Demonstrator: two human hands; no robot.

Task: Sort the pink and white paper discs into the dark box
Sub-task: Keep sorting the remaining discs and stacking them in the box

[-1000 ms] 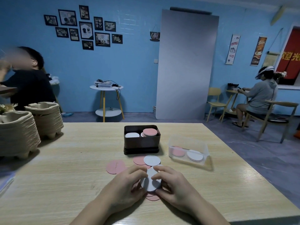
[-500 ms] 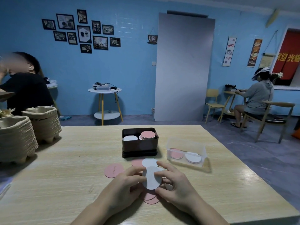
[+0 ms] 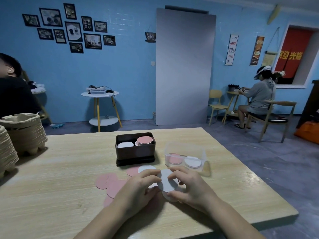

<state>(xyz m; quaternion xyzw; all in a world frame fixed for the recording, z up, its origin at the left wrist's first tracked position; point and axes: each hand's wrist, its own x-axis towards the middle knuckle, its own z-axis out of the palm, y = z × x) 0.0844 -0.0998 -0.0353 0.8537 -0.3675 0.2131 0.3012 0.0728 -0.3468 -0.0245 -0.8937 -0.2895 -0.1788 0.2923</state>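
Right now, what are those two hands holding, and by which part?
A white paper disc, pinched at its rim: the left hand on its left edge, the right hand on its right edge.
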